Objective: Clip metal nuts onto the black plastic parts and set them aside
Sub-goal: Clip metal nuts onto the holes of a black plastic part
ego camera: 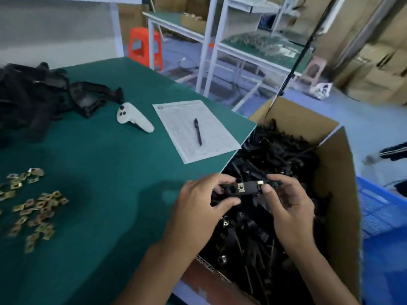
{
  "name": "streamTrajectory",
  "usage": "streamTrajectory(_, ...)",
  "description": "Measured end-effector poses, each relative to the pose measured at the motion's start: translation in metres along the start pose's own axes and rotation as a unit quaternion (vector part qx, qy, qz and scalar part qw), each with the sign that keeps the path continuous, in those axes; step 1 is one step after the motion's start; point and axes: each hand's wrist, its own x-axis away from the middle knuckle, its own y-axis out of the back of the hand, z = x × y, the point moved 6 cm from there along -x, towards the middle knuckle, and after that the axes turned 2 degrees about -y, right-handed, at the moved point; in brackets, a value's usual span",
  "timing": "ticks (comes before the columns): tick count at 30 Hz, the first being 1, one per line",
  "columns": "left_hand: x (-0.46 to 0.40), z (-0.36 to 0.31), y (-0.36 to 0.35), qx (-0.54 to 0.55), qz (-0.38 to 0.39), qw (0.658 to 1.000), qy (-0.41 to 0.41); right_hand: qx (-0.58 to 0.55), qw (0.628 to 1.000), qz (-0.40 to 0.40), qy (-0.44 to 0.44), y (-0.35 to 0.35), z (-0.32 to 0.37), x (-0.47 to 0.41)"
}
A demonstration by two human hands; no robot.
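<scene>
Both hands hold one black plastic part (248, 188) level above the open cardboard box (337, 172) at the table's right edge. Two metal nuts sit clipped on it, one (240, 186) near its middle and one (260, 183) by its right end. My left hand (202, 201) grips the left end with curled fingers. My right hand (288, 203) pinches the right end, thumb beside the second nut. Several loose brass-coloured nuts (33, 208) lie scattered on the green table (105, 172) at the left.
The box is filled with black parts, some carrying nuts. A heap of black parts (37, 95) lies at the table's far left. A white controller (132, 119), a printed sheet (196, 130) and a black pen (197, 131) lie mid-table. A blue crate (383, 216) stands right of the box.
</scene>
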Motion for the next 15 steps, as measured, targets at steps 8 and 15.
streamTrajectory(8,0.036,0.045,0.072,-0.051,-0.087,0.994,0.05,0.094,0.994,0.029,-0.049,-0.022,-0.042,-0.001)
streamTrajectory(15,0.128,0.125,0.241,-0.093,-0.284,0.927,0.225,-0.051,0.97,0.232,0.043,-0.194,0.062,0.013)
